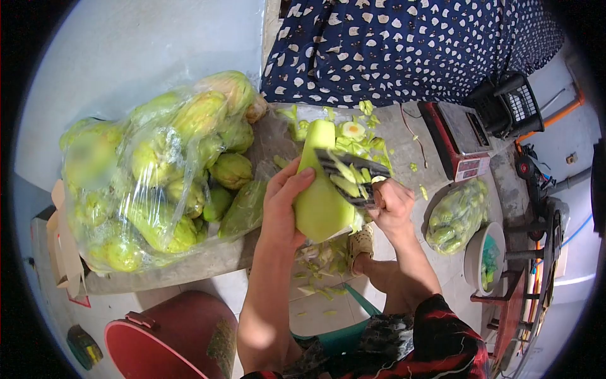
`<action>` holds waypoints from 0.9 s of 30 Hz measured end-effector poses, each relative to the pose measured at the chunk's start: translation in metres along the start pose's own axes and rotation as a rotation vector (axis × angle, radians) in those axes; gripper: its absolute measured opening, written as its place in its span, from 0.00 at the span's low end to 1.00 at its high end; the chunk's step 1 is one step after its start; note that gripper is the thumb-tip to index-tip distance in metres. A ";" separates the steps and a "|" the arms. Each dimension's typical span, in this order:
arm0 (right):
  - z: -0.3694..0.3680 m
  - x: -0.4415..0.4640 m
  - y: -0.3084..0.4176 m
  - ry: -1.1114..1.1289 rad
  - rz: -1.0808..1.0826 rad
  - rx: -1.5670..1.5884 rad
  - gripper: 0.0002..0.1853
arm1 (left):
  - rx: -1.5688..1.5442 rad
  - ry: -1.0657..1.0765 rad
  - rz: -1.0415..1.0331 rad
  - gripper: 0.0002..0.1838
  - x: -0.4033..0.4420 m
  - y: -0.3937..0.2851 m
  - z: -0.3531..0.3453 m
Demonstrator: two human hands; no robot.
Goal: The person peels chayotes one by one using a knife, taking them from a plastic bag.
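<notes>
My left hand (287, 199) is wrapped round the side of a peeled, pale green papaya (325, 218), which is held tilted upright in front of me. In my right hand (392, 203) is the handle of a dark, wide-bladed cutting tool (328, 163), smeared by motion. The blade lies against the papaya's right side, with pale green strips on it. Whether it is a knife or a peeler I cannot tell. Behind the papaya, green peelings (379, 146) and a round cut end piece (352, 130) lie on the concrete ledge.
A large clear bag of unpeeled green papayas (158, 164) fills the ledge's left. At right are a red weighing scale (451, 139), a black basket (511, 104), another filled plastic bag (459, 215) and a white bucket (475, 259). A red bin (170, 335) stands below left; scraps litter the floor.
</notes>
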State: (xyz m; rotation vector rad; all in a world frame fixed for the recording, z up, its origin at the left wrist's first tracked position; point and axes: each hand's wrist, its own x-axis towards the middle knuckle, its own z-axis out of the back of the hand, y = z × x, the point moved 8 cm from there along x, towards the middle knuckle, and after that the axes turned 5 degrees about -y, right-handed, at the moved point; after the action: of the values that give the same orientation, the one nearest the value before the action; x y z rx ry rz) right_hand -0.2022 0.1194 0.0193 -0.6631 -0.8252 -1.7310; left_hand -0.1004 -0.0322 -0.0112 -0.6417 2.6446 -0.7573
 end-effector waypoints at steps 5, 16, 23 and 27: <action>0.002 0.002 -0.016 0.006 -0.102 -0.021 0.11 | 0.044 0.017 0.047 0.22 -0.001 0.008 0.001; -0.004 0.001 -0.017 0.032 -0.082 -0.086 0.12 | 0.140 -0.052 0.026 0.24 -0.001 0.007 0.002; -0.012 -0.011 -0.063 0.038 -0.376 -0.168 0.11 | 0.065 -0.002 0.046 0.23 0.004 0.013 0.007; 0.005 -0.011 -0.061 -0.033 -0.554 0.022 0.09 | -0.285 -0.186 0.140 0.23 0.006 0.022 0.019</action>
State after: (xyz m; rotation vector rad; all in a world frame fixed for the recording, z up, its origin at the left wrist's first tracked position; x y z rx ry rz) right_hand -0.2568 0.1421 0.0009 -0.4727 -1.1226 -2.2030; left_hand -0.1048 -0.0266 -0.0400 -0.5591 2.6104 -0.2685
